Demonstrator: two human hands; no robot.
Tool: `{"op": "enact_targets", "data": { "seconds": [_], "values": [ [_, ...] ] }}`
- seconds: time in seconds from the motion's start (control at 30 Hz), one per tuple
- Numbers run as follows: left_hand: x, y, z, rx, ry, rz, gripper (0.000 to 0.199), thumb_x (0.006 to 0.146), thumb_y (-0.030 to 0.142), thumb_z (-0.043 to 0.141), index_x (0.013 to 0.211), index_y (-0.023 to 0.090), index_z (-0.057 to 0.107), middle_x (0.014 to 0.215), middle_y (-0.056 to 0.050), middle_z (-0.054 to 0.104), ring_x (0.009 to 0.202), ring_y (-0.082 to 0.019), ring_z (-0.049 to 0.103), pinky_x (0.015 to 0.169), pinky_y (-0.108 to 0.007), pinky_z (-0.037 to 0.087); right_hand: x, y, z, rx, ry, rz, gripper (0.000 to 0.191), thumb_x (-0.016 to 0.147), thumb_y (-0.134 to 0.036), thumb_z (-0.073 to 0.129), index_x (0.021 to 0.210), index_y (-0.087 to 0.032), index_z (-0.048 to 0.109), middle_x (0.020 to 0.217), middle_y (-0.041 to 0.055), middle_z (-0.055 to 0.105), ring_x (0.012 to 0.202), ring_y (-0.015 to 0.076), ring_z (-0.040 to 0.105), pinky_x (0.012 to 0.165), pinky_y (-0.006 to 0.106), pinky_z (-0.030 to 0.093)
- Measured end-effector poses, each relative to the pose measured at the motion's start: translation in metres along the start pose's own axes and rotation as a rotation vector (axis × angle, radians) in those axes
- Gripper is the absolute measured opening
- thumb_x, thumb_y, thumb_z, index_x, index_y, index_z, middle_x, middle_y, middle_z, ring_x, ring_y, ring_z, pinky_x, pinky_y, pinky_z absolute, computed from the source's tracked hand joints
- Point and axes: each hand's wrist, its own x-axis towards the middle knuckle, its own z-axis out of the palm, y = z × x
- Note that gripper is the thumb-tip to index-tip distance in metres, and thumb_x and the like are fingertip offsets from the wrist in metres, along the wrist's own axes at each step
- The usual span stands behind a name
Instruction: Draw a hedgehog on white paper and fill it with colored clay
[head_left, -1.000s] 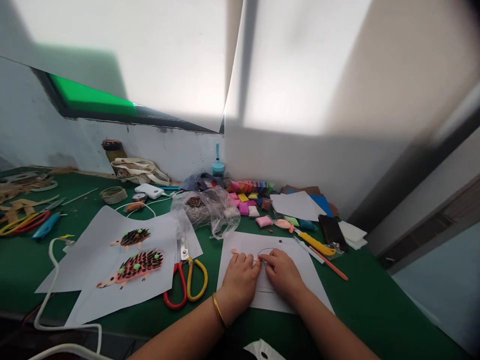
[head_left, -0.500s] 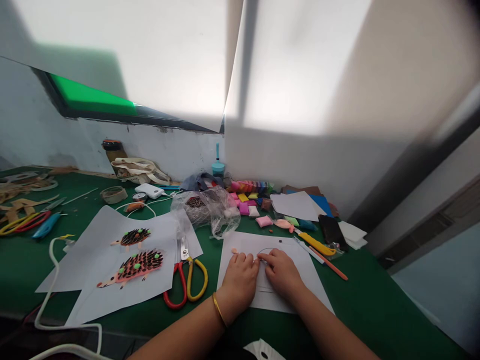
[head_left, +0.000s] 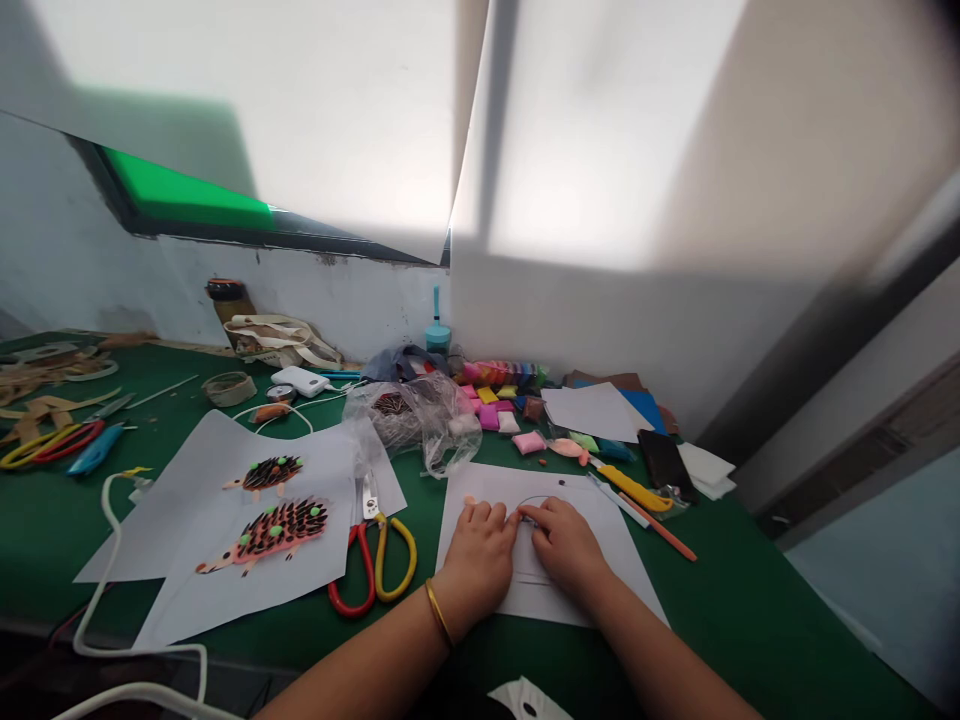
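A white sheet (head_left: 551, 605) with thin drawn lines lies under both hands. My left hand (head_left: 480, 555) rests on its left part, fingers curled, a small peach-coloured piece (head_left: 469, 500) by its knuckles. My right hand (head_left: 562, 540) is on the middle of the sheet, its fingers bent and the fingertips meeting those of my left hand. Whatever sits between the fingertips is too small to make out. A small dark dot (head_left: 562, 483) lies near the sheet's top edge.
Red-and-yellow scissors (head_left: 373, 560) lie left of the sheet, beside papers bearing two hedgehog figures (head_left: 274, 535). Behind are a clear plastic bag (head_left: 412, 415) and coloured clay packs (head_left: 487, 415). A yellow cutter (head_left: 636, 488) and an orange stick (head_left: 667, 535) lie right.
Both hands stay almost in place, with only a very slight shift of the fingers at the meeting fingertips. The objects around them have not visibly moved.
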Motion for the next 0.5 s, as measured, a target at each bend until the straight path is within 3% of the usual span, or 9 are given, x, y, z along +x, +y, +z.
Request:
{"op": "enact_targets", "data": {
  "seconds": [0.17, 0.5],
  "values": [
    [-0.0005, -0.0011, 0.003, -0.02, 0.011, -0.008, 0.043, 0.089, 0.018, 0.046, 0.132, 0.022, 0.051, 0.105, -0.008, 0.056, 0.093, -0.024, 0.047, 0.1, -0.048, 0.031, 0.001, 0.0041, 0.0014, 0.072, 0.024, 0.019, 0.045, 0.082, -0.013, 0.045, 0.119, -0.024, 0.067, 0.096, 0.0054, 0.064, 0.096, 0.0188, 0.056, 0.088, 0.028, 0.041],
    [0.0007, -0.0006, 0.0036, -0.048, 0.022, -0.025, 0.042, 0.087, 0.018, 0.048, 0.129, 0.022, 0.053, 0.103, -0.008, 0.055, 0.093, -0.024, 0.048, 0.102, -0.051, 0.029, 0.0017, -0.0002, 0.0004, -0.02, -0.016, -0.006, 0.044, 0.08, -0.014, 0.048, 0.117, -0.028, 0.068, 0.097, 0.0053, 0.065, 0.098, 0.02, 0.056, 0.088, 0.029, 0.039]
  ]
}}
